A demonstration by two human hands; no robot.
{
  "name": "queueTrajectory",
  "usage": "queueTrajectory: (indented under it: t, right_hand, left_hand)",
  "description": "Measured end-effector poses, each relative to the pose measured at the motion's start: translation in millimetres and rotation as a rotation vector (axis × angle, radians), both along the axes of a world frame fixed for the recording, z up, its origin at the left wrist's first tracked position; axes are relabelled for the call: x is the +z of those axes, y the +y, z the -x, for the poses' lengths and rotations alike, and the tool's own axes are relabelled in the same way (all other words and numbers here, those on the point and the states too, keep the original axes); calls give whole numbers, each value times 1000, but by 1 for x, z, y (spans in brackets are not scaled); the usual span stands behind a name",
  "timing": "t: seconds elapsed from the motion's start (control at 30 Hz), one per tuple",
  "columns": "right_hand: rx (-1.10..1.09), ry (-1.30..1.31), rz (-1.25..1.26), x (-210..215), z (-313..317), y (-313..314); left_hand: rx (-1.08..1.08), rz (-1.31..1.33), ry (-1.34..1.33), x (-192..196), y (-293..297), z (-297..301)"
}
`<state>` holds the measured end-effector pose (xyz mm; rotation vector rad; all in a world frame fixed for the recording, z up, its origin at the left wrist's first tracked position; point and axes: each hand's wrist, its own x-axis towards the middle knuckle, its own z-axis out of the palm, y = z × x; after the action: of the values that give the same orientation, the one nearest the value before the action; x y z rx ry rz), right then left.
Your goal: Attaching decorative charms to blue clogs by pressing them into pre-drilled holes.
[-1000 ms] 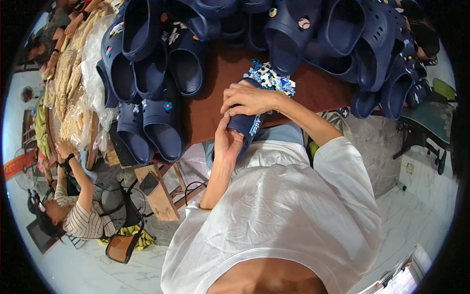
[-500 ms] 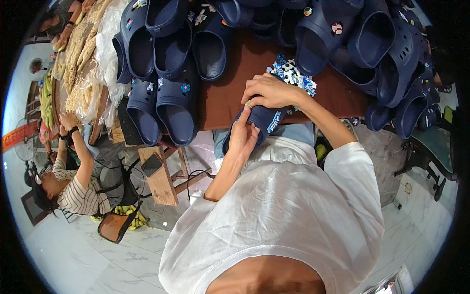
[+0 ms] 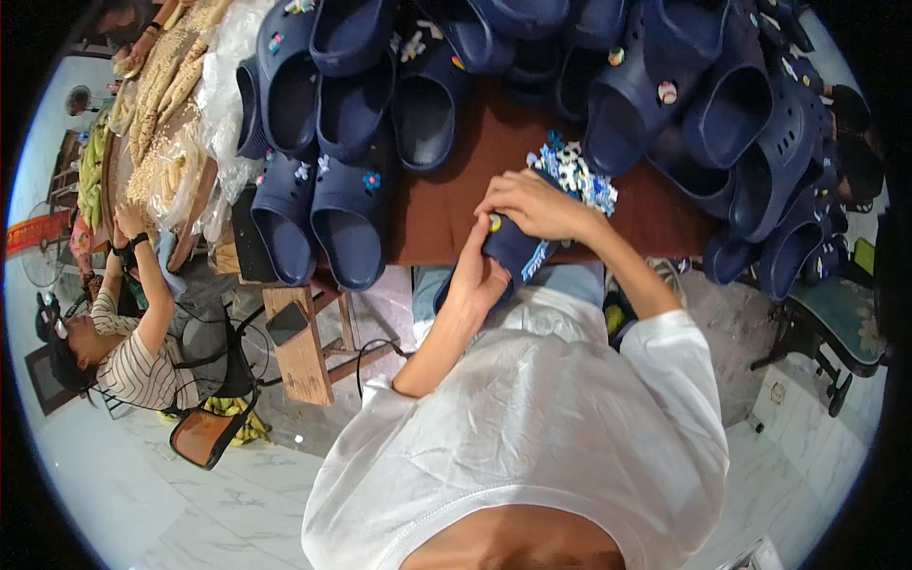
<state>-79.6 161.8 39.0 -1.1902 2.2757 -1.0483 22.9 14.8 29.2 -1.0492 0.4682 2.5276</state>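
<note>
A navy foam clog (image 3: 514,249) lies across my lap at the table's front edge, a blue-and-white strip along its side. Wrapped round its near left side, my left hand (image 3: 473,280) grips it, thumb pointing up toward the toe part. My right hand (image 3: 537,204) bends over the far part of the same clog, fingers curled on it. A small yellow round charm (image 3: 495,223) shows on the clog between the left thumb and right fingers. Just beyond the right hand is a heap of blue, white and black charms (image 3: 578,173).
More navy clogs, several with charms, stand at left (image 3: 348,223) and right (image 3: 727,85) on the brown-covered table (image 3: 432,228). A phone (image 3: 287,323) lies on a wooden stool (image 3: 302,366). Another person (image 3: 142,366) sits at far left; a chair (image 3: 836,318) stands at right.
The view has shifted slightly. My left thumb has drawn back from the yellow charm, which now shows plainly on the clog. Both hands keep their hold on it.
</note>
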Motion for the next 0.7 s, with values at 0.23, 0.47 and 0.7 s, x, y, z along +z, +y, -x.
queueTrajectory:
  t: [0.23, 0.47, 0.7]
  right_hand:
    - [-494, 55, 302, 31, -28, 27]
    - [-837, 107, 323, 14, -74, 60]
    - [-793, -400, 487, -10, -125, 28]
  left_hand:
    - [-61, -121, -88, 6, -8, -3]
    - [-17, -143, -83, 28, -26, 5]
    - [10, -256, 71, 57, -30, 27]
